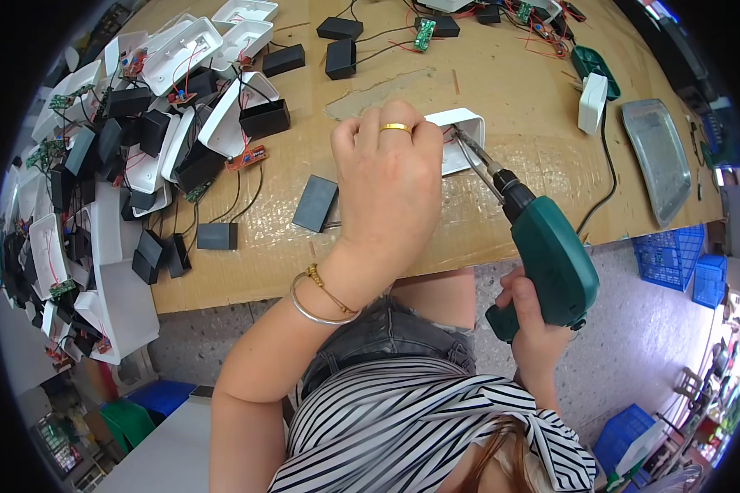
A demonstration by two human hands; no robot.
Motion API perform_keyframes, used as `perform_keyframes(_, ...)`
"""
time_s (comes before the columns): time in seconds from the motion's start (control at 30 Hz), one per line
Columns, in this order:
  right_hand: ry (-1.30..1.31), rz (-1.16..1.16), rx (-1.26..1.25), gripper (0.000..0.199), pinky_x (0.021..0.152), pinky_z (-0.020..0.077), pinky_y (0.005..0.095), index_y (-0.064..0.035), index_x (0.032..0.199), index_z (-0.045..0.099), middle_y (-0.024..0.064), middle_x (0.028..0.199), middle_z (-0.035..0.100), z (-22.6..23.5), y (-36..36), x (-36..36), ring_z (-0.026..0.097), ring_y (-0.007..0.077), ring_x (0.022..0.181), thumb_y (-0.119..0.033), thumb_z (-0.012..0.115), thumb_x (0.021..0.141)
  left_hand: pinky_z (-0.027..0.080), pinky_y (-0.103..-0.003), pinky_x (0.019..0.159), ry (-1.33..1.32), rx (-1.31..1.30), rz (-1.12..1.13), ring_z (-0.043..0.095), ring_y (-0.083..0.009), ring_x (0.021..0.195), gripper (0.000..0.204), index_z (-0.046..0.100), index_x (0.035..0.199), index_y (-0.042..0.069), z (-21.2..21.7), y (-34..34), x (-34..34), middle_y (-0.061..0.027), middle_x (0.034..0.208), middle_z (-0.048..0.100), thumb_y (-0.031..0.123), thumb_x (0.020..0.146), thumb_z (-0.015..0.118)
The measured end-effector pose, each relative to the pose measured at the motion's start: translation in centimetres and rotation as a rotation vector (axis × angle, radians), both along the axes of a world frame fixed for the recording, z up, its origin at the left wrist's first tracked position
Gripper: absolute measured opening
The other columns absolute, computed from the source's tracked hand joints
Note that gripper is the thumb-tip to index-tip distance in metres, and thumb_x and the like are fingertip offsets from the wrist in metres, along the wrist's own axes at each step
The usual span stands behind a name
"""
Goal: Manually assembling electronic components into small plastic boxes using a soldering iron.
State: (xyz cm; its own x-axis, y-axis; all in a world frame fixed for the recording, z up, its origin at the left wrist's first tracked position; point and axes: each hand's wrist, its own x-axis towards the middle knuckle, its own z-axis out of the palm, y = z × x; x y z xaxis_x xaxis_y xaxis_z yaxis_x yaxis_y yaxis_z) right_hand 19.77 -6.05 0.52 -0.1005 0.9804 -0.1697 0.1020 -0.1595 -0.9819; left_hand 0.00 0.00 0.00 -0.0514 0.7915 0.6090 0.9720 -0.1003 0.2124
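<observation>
A speckled grey floor (pixel 641 329) lies beneath the cardboard-covered table (pixel 534 94).

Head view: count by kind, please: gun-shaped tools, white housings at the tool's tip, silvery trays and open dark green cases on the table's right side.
Green gun-shaped tool, in right hand: 1
White housing at its tip: 1
Silvery tray: 1
Open dark green case: 1
Total: 4

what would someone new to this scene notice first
Probably the dark green soldering gun right of centre, gripped in the right hand and angled into a white plastic casing. Next, the left hand at the centre, wearing a gold ring, over that casing's left end. Then the jumble of white casings and black boxes on the left.
</observation>
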Motion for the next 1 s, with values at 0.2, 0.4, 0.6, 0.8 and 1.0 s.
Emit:
perform_keyframes(0.2, -0.092, -0.002, 0.122, 0.022, 0.062, 0.0447, 0.0253, 0.0033, 0.100, 0.056, 0.0074, 0.082, 0.060, 0.5, 0.1, -0.6, 0.056, 0.0117, 0.065, -0.012, 0.057, 0.086, 0.036, -0.038, 0.078, -0.006, 0.025, -0.020, 0.050, -0.0240, 0.083, 0.008, 0.058, 0.076, 0.002, -0.1, 0.0, 0.1, -0.0083, 0.083, 0.050, 0.004, 0.068, 0.055)
perform_keyframes(0.4, -0.096, 0.006, 0.100, 0.020, 0.063, 0.0444, 0.0248, 0.0025, 0.099, 0.058, 0.0074, 0.083, 0.061, -0.1, 0.2, 0.0, 0.056, 0.0111, 0.065, -0.012, 0.058, 0.085, 0.036, -0.038, 0.078, -0.004, 0.029, -0.016, 0.050, -0.0236, 0.082, 0.008, 0.058, 0.075, 0.002, 0.1, 0.0, 0.1, -0.0080, 0.083, 0.050, 0.004, 0.068, 0.055)
perform_keyframes(0.6, -0.114, 0.043, 0.154, 0.033, 0.062, 0.0443, 0.0248, 0.0032, 0.111, 0.054, 0.0091, 0.088, 0.062, -0.3, 0.2, 0.2, 0.056, 0.0113, 0.066, -0.018, 0.059, 0.086, 0.036, -0.038, 0.078, 0.003, 0.026, -0.015, 0.050, -0.0234, 0.082, 0.008, 0.058, 0.075, 0.002, 0.1, 0.0, 0.1, -0.0080, 0.083, 0.050, 0.005, 0.069, 0.055)
perform_keyframes(0.8, -0.030, 0.052, 0.183, 0.046, 0.062, 0.0448, 0.0258, 0.0043, 0.120, 0.047, 0.0154, 0.097, 0.061, -1.0, -0.5, 1.0, 0.056, 0.0130, 0.067, -0.022, 0.060, 0.085, 0.036, -0.038, 0.078, 0.011, 0.017, -0.005, 0.050, -0.0234, 0.082, 0.007, 0.058, 0.074, 0.003, 0.2, 0.0, 0.1, -0.0078, 0.083, 0.050, 0.005, 0.069, 0.055)
perform_keyframes(1.0, 0.184, -0.050, 0.203, 0.045, 0.063, 0.0457, 0.0257, 0.0062, 0.116, 0.048, 0.0151, 0.095, 0.062, -0.4, -1.4, 1.4, 0.057, 0.0127, 0.066, -0.020, 0.064, 0.082, 0.036, -0.038, 0.079, 0.008, 0.037, -0.010, 0.050, -0.0233, 0.082, 0.007, 0.059, 0.075, 0.002, 0.2, 0.0, 0.1, -0.0077, 0.083, 0.050, 0.004, 0.070, 0.054)
